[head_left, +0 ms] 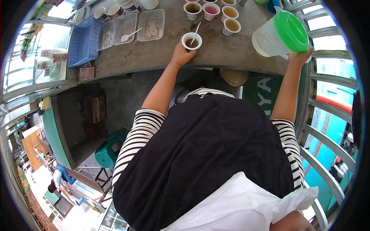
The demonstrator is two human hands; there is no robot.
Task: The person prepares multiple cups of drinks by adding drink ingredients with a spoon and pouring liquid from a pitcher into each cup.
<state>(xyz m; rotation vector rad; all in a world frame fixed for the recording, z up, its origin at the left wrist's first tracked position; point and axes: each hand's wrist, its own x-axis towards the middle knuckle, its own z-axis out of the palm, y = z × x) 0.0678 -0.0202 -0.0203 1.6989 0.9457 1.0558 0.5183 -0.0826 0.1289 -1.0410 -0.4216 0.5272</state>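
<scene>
My left hand point(182, 56) is wrapped round a small cup point(186, 37) of brown liquid at the counter's front edge. A white plastic spoon point(197, 30) leans in that cup. On the right, the fingers of my right hand point(300, 58) are closed on the handle side of a clear plastic pitcher point(266, 36) with a bright green lid point(290, 30). The pitcher looks tilted, though the wide lens bends its shape. Beyond the cup in my left hand stand several filled cups, among them an amber one point(231, 27) and a pink one point(211, 11).
Three clear plastic containers, one a large tub point(151, 25), sit left on the counter point(154, 54). A second white spoon point(131, 35) lies across the middle one. Farther left are a blue basket point(84, 41) and stacked cups point(127, 4). Metal bars point(327, 109) line the right side.
</scene>
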